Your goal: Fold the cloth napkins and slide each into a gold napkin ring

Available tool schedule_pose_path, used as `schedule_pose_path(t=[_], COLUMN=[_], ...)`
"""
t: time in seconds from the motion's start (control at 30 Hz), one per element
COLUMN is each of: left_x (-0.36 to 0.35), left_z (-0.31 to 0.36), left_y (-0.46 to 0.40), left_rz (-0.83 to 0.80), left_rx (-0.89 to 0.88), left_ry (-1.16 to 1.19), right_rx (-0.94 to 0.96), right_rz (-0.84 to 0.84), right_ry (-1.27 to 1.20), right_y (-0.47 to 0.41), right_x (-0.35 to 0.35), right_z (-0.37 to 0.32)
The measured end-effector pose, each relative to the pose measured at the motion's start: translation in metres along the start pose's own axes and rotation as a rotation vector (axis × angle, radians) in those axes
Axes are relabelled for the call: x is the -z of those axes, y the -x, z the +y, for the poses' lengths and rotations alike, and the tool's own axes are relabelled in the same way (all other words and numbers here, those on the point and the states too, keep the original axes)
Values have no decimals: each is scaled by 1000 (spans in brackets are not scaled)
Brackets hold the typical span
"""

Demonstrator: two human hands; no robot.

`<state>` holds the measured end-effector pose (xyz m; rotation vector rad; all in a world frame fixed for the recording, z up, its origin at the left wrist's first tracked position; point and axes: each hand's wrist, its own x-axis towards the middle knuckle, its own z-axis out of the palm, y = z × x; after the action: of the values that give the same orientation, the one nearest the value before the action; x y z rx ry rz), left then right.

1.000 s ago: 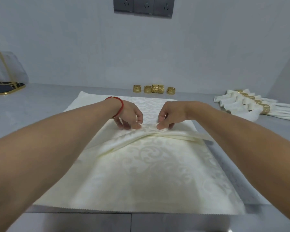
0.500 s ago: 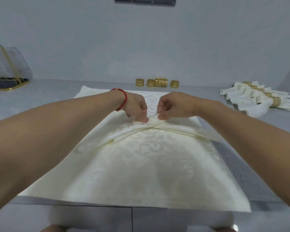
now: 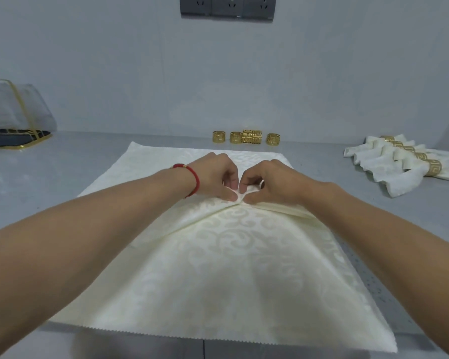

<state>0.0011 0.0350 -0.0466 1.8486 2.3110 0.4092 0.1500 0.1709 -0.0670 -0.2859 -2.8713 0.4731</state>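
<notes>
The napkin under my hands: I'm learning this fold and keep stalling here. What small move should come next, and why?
Probably gather another pleat toward the middle. Both the left hand and the right hand pinch a small bunch at the centre of the napkin, while most of the cloth lies flat. It looks too wide yet for the loose gold rings by the wall.

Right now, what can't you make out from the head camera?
- Fold under the left hand and right hand: fingers cover how the napkin is gathered.
- Finished napkins: frame's right edge cuts them off, count unsure.
- Gold rings: too small; middle ones overlap.
- Cover at left: cropped.
</notes>
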Motion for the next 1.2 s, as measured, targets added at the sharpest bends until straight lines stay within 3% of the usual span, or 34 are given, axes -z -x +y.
schedule_pose_path(t=[0.27, 0.5, 0.9, 1.07, 1.2], left_x=[-12, -10, -19, -21, -17], left_z=[18, 23, 37, 19, -19], left_y=[-6, -2, -8, -15, -18], left_rz=[56, 67, 35, 82, 250], left_rx=[8, 25, 59, 70, 194], left_ry=[-141, -151, -217, -146, -52], right_rx=[40, -37, -224, -286, -382], right_rz=[15, 14, 8, 127, 300], right_ry=[60, 36, -370, -552, -436], right_y=[1, -6, 10, 8, -13], right_x=[-1, 4, 10, 12, 11], right_z=[0, -4, 7, 25, 46])
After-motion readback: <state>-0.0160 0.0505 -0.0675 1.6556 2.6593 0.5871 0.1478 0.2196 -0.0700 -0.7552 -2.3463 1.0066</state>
